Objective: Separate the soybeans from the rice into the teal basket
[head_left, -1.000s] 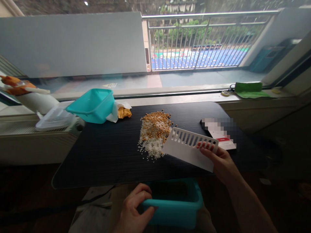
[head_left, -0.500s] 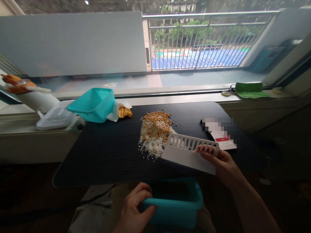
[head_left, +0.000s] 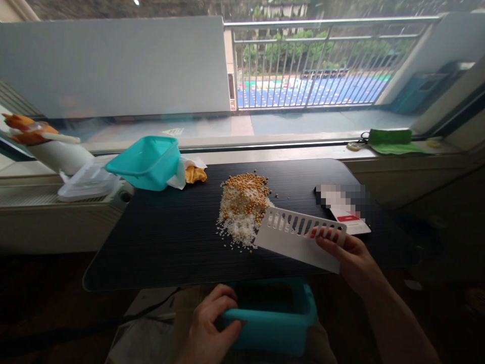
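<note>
A heap of white rice and yellow beans [head_left: 243, 205] lies mid-table on the black table [head_left: 162, 237]. My right hand [head_left: 350, 258] grips a white slotted plastic scraper [head_left: 297, 237] by its right end; the scraper's left corner touches the heap's right front edge. Below the table's front edge, my left hand [head_left: 210, 323] is closed on the left rim of a teal plastic bin [head_left: 275, 318], held under the edge.
A second teal bin [head_left: 146, 162] sits tilted at the table's back left beside a clear lid [head_left: 87, 182] and a white bag with orange contents [head_left: 191, 173]. A card or booklet [head_left: 346, 210] lies at the right. A green cloth [head_left: 390, 139] rests on the sill.
The scraper has tipped a little flatter and slid slightly right and down along the heap's edge. My left hand and the bin have stayed put.
</note>
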`<action>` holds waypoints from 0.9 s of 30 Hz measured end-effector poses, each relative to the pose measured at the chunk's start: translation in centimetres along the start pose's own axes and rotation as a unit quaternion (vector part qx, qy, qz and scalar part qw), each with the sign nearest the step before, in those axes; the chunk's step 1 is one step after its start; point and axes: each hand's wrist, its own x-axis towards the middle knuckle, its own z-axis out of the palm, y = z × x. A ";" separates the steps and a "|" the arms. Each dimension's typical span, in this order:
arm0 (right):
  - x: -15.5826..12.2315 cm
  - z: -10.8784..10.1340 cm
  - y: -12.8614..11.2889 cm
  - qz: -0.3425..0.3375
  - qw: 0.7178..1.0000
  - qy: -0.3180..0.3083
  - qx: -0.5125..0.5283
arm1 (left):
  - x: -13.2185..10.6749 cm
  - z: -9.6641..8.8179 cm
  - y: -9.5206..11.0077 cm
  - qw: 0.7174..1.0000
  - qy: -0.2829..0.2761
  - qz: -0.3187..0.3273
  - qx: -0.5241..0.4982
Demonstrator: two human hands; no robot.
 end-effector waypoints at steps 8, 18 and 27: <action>0.2 -0.1 0.5 -0.004 0.996 -0.086 -0.039 | 0.0 0.0 -0.3 1.000 0.010 -0.001 -0.001; -0.9 -1.3 0.1 -0.009 0.992 -0.108 -0.070 | -0.2 -0.2 -0.3 1.000 0.013 0.011 0.000; 1.9 -0.7 -0.4 -0.085 0.990 0.116 -0.003 | 0.1 -0.1 0.1 1.000 0.007 0.006 0.006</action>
